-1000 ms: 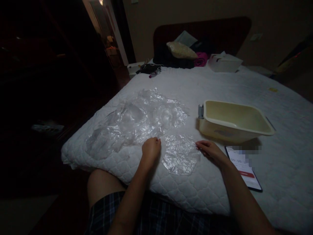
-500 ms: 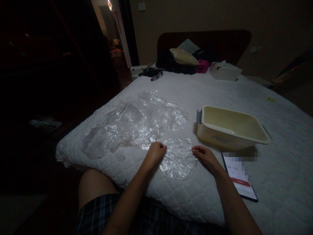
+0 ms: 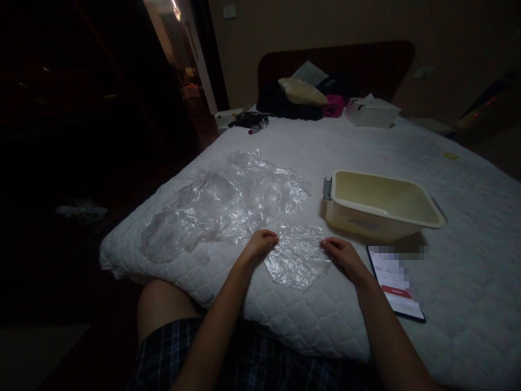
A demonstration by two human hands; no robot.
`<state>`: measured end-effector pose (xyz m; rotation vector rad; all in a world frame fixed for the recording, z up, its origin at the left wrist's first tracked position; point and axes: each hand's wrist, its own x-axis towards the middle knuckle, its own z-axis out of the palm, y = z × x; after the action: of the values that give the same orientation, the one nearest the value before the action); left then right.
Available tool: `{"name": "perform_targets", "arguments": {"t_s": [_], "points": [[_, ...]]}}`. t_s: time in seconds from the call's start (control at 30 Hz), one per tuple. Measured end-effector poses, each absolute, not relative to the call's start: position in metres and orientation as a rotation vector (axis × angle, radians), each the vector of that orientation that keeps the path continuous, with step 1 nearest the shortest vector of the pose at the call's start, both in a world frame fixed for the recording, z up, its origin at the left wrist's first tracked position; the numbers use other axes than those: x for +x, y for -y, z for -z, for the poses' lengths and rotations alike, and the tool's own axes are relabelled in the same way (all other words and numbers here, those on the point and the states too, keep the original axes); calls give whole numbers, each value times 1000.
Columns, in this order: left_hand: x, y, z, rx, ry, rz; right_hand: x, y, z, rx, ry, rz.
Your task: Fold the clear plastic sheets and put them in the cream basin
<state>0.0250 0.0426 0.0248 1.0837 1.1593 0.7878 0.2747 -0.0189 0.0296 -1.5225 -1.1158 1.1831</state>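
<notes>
Small sheet (image 3: pixel 299 260): thin clear plastic, finely crinkled, glossy. Film heap (image 3: pixel 228 198): transparent plastic, heavily creased, with bright highlights on the folds. Bed cover (image 3: pixel 309 326): cloth, quilted in raised relief, matt. Tub (image 3: pixel 366 221): apparently plastic, smooth, faint sheen on the rim. Phone (image 3: pixel 396 304): smooth, flat screen. Shorts (image 3: pixel 175 347): cloth, matt. Headboard (image 3: pixel 337 60): resembles dark wood, smooth; exact material unconfirmed in dim light.

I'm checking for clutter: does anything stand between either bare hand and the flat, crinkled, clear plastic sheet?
Nothing visible does: the bare left hand and bare right hand are at opposite sides of the crinkled, clear plastic sheet.
</notes>
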Motion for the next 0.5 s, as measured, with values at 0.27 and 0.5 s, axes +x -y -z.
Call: {"name": "perform_targets", "arguments": {"t_s": [0.27,0.5], "points": [[14,-51,-30,1157,-1146,-591,279,18,-22,-1473,1068,-1177],[13,-49,-23,1127,-1033,-686,277,19,-23,-1501,1047,-1152]]}}
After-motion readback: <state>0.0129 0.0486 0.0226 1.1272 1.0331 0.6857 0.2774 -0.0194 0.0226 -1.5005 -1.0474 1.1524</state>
